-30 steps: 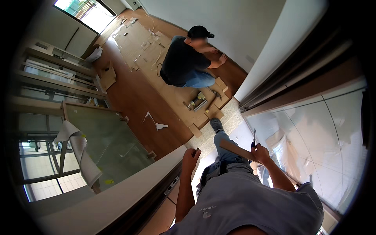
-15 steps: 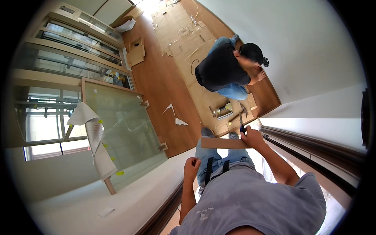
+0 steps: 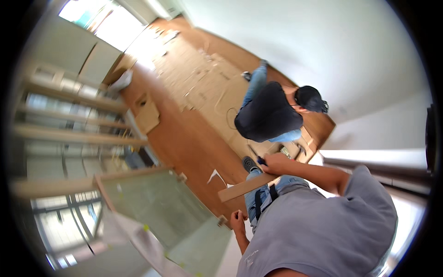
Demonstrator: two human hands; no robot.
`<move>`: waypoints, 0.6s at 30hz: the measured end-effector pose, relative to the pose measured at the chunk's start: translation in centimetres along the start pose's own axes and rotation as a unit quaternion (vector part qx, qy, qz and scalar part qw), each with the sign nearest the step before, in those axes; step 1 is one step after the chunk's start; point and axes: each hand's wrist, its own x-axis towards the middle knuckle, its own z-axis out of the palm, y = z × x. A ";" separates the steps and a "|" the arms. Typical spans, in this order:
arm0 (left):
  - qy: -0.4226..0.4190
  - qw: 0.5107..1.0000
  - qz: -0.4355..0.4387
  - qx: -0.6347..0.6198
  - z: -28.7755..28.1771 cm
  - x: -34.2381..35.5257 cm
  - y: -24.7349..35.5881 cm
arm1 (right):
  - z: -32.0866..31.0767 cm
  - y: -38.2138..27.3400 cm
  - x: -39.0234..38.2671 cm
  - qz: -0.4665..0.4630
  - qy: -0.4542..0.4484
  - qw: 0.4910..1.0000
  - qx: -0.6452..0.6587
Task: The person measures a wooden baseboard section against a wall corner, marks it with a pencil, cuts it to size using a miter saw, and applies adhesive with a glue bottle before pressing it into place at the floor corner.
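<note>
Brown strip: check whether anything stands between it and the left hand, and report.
Nothing visible does. In the head view, the left hand is apart from the brown strip, with an open gap between them. The strip's far end is at the right hand, which also holds a dark-handled tool.

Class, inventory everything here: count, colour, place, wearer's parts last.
Wall: one, white, upper right
Floor: one, brown, centre
Strip: one, brown, right hand
Tool: one, dark, right hand
Co-worker: one, black top, beside wall
Hammer: one, dark, beyond right hand
Cardboard: several pieces, tan, floor
Scrap: at least one, white, floor
Glass panel: one, greenish, lower left
Far window: one, bright, upper left
Wearer's shirt: one, grey, lower right
Wearer's jeans: one pair, blue, centre
Left hand: one, bare, below strip
Right hand: one, bare, on strip
</note>
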 end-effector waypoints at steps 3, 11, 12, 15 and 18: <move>-0.024 1.000 0.005 -0.001 -3.3 4.7 5.9 | -3.1 -5.0 6.9 -0.029 -0.026 0.999 0.029; -0.100 0.971 0.023 0.217 -11.9 19.5 21.0 | -7.0 -11.4 19.2 0.005 0.048 0.990 0.132; -0.109 0.970 0.025 0.214 -12.7 22.3 22.4 | -7.8 -11.9 20.7 0.009 0.062 0.990 0.125; -0.131 0.969 0.044 0.207 -13.3 29.9 28.3 | -9.2 -12.7 26.2 0.029 0.057 0.991 0.115; -0.149 0.953 0.063 0.257 -10.5 36.0 37.0 | -8.8 -12.0 32.5 0.075 0.075 0.985 0.137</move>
